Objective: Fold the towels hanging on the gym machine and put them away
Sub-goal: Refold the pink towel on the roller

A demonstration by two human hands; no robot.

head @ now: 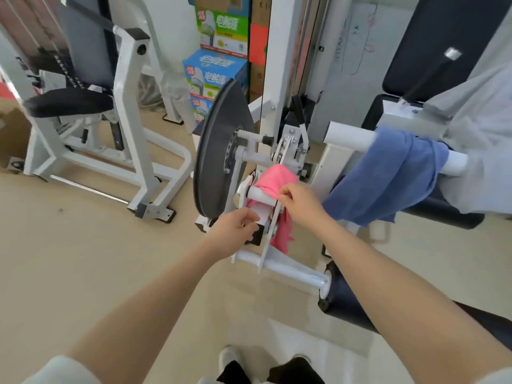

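Note:
A pink towel [273,178] hangs over a short white bar of the gym machine [277,112], and its lower end dangles behind a white plate. My right hand [297,202] pinches the towel's upper edge at the bar. My left hand [235,231] reaches under the bar with curled fingers; whether it holds the towel's lower end is hidden. A blue towel [393,176] drapes over the thick white bar to the right. A pale grey towel [476,139] hangs further right, over the seat frame.
A dark round disc [219,151] stands just left of the pink towel. A black roller pad [349,300] juts out at the lower right. Another white machine [122,128] occupies the left. Stacked cartons [221,37] stand behind. Beige floor [83,259] spreads at the left.

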